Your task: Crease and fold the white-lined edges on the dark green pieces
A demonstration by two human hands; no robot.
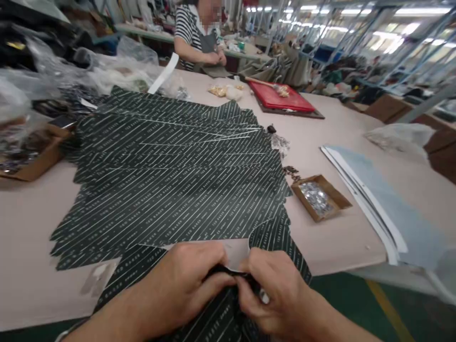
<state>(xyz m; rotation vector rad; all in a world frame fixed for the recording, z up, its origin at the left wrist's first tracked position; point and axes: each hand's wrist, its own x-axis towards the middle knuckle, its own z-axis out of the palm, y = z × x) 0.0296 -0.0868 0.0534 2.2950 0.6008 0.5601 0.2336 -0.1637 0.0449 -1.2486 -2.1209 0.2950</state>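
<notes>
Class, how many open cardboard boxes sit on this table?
2: the left box beside the clear bags, the right box right of the striped fabric, holding silver pieces. Others may be hidden.

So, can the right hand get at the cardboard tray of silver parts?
Probably yes: only bare table separates the right hand from the cardboard tray, though it is pinching the printed piece.

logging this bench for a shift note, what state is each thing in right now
left hand: closed, pinching the striped piece
right hand: closed, pinching the same piece
striped piece: gripped at its edge
striped stack: fanned out, lying flat
small cardboard box: open, shiny metal bits inside
red tray: flat, a tool on it
pale sheets: stacked flat
</notes>
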